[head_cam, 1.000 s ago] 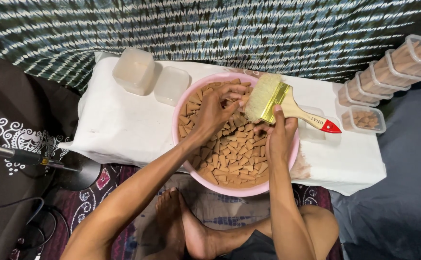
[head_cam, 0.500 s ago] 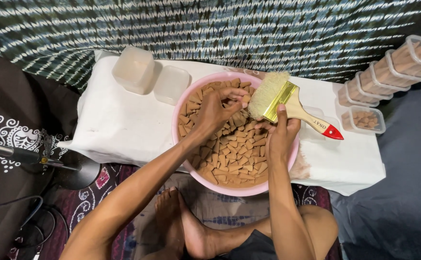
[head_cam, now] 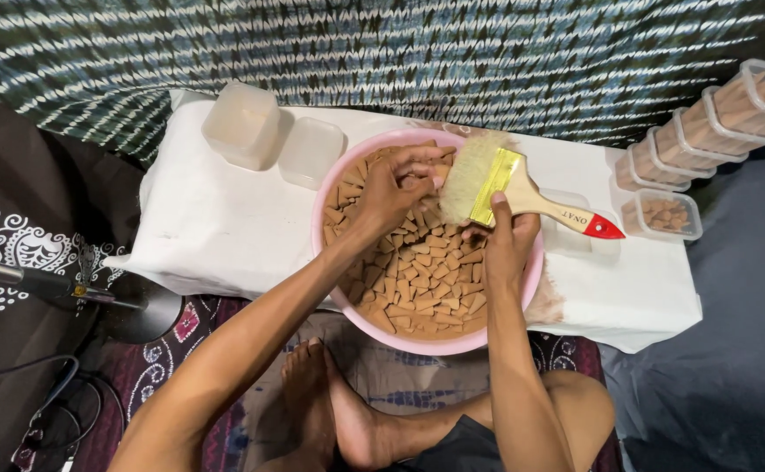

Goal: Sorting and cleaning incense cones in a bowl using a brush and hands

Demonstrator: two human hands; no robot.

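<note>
left hand (head_cam: pixel 391 194): arm stretched forward, fingers curled in a pinching grip, fingertips bunched | right hand (head_cam: pixel 507 234): forearm pretty much straight up the frame, grip closed, thumb laid on top | both grips close together, bare feet tucked below

Basin: the pink basin (head_cam: pixel 330 253) takes up the bench middle; both hands and the brush (head_cam: pixel 505 188) crowd its far half, while the near half lies open above the brown pieces (head_cam: pixel 422 280).
Left: bare white cloth (head_cam: pixel 216 227) gives room; two clear tubs (head_cam: pixel 243 127) block the far corner.
Right: a narrow cloth strip, hemmed in by stacked filled containers (head_cam: pixel 662 214).
</note>
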